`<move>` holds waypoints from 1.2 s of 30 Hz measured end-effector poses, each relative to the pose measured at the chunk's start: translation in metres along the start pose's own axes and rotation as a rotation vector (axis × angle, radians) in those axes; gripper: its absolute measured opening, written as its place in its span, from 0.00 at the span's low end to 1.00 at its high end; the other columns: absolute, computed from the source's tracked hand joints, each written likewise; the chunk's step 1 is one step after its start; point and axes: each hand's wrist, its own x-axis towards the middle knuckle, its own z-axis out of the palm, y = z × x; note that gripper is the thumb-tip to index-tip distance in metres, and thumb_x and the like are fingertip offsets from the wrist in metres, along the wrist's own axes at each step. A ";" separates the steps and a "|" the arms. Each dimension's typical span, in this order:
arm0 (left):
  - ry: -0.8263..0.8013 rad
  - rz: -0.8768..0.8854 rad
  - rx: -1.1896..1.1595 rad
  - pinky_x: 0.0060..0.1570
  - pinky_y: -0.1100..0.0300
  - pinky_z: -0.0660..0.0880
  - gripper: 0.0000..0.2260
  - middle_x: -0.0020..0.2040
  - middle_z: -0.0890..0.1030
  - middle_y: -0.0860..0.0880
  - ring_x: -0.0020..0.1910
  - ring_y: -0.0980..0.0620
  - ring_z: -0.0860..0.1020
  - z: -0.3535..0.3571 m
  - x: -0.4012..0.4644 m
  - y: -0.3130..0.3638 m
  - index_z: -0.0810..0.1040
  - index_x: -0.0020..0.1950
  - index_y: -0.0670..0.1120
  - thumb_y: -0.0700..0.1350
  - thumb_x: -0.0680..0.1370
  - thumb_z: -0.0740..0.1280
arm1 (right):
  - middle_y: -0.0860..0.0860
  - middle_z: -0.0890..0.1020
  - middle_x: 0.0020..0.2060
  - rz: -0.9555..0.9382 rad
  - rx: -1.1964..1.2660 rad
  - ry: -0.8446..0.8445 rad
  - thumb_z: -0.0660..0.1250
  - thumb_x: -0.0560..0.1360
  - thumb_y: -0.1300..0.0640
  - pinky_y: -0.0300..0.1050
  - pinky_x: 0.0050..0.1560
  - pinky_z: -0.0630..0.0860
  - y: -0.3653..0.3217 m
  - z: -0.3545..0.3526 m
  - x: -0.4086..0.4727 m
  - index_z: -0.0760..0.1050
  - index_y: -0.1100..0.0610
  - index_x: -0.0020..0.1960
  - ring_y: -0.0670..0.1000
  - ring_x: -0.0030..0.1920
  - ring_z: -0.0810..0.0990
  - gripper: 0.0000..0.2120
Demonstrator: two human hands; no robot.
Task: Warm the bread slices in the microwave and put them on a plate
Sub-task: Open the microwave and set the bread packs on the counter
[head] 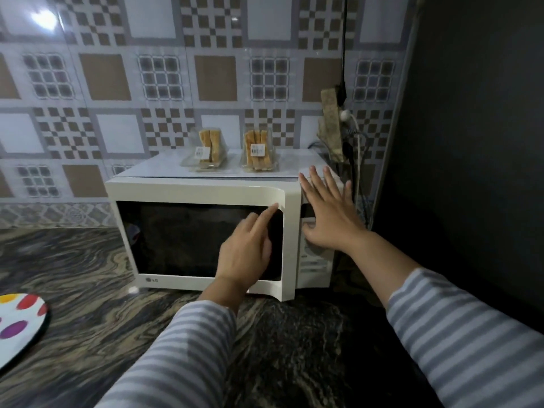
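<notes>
Your right hand [326, 213] lies flat with fingers spread, bracing the microwave [206, 189], while your left hand's [250, 245] extended forefinger, other fingers curled empty, presses its door [200, 240]

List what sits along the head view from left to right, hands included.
Spotted plate → left bread pack → left hand → right bread pack → right hand → hanging cables.
</notes>
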 end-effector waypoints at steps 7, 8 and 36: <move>0.047 -0.196 0.345 0.74 0.44 0.49 0.23 0.77 0.59 0.49 0.76 0.48 0.53 -0.038 0.048 -0.020 0.57 0.76 0.55 0.56 0.81 0.52 | 0.49 0.33 0.76 0.020 -0.021 0.060 0.51 0.76 0.32 0.61 0.70 0.29 -0.003 -0.011 0.012 0.41 0.44 0.78 0.51 0.74 0.26 0.37; -0.028 -0.215 0.343 0.75 0.42 0.44 0.24 0.78 0.56 0.51 0.78 0.49 0.48 -0.037 0.051 -0.021 0.55 0.77 0.56 0.59 0.81 0.49 | 0.50 0.33 0.76 0.029 -0.033 0.050 0.50 0.76 0.31 0.62 0.71 0.29 -0.002 -0.010 0.013 0.42 0.43 0.78 0.51 0.73 0.26 0.36; -0.315 -0.087 0.101 0.71 0.33 0.40 0.34 0.79 0.48 0.56 0.77 0.53 0.41 -0.171 -0.062 -0.032 0.51 0.77 0.58 0.71 0.74 0.39 | 0.49 0.38 0.78 0.327 0.057 0.092 0.49 0.76 0.32 0.64 0.71 0.32 -0.188 -0.064 -0.144 0.48 0.38 0.76 0.52 0.74 0.28 0.30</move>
